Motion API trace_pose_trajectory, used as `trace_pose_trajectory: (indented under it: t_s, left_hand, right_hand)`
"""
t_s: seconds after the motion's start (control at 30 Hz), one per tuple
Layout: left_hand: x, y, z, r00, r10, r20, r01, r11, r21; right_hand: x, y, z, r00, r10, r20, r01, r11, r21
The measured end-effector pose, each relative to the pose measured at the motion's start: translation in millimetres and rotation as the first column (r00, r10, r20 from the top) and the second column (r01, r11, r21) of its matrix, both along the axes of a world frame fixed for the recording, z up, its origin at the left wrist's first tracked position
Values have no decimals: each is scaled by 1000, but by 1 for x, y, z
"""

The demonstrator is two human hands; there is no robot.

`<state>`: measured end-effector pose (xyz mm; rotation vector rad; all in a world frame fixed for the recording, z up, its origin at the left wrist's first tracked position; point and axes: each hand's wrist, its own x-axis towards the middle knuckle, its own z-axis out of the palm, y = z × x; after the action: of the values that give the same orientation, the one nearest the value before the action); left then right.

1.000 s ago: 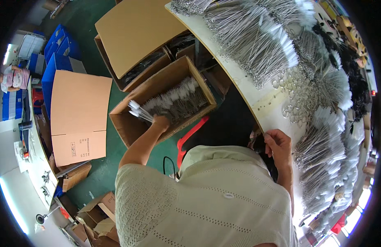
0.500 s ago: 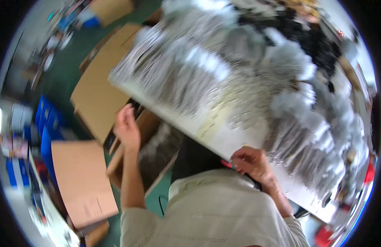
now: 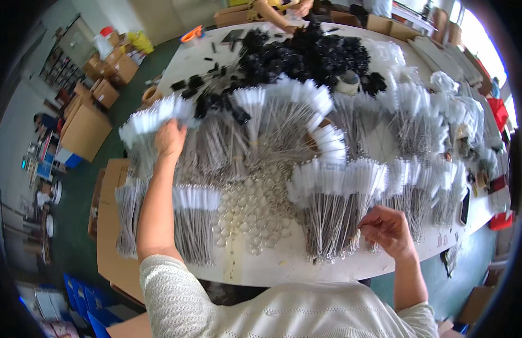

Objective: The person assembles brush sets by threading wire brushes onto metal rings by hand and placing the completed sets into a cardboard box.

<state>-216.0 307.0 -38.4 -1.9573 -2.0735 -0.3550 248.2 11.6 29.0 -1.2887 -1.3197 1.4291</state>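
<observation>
My left hand [image 3: 169, 139] reaches out over the white-bristled wire brushes [image 3: 145, 127] at the table's left side. Its thumb stands apart from the fingers, and the fingertips are at the bristle heads. Curled in a pinch, my right hand [image 3: 388, 230] is beside the twisted wire handles of a large brush bundle [image 3: 340, 217] at the near right; whatever its fingers hold, if anything, is too small to make out. Another bundle of brushes [image 3: 194, 225] lies near the left front edge. Between the bundles spread many small clear, ring-like pieces [image 3: 252, 211].
A heap of black-bristled brushes [image 3: 306, 53] covers the far middle of the white table [image 3: 244, 265]. Behind it show another person's arms [image 3: 278, 14]. Orange-handled scissors [image 3: 192, 34] stand at the far left. A tape roll [image 3: 347, 83] sits by the heap; a cardboard box [image 3: 117, 225] stands left.
My view has swung from the boxes on the left to face the table. My left hand has moved from beside the table onto the brushes; my right hand is now over the table's near right.
</observation>
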Motion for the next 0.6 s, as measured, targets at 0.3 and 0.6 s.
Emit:
trace_pose_trajectory:
  t_s: [0.3,0.6]
  left_hand:
    - [-12,7,-11,994,-4,108,-20,976,218]
    - [47,-30,-16,528,-212,822,139,977,163]
  right_hand:
    - [-37,182,29,810,66,583,-336,867,369]
    - [-114,341,-43,646,64,761,-179,981,70]
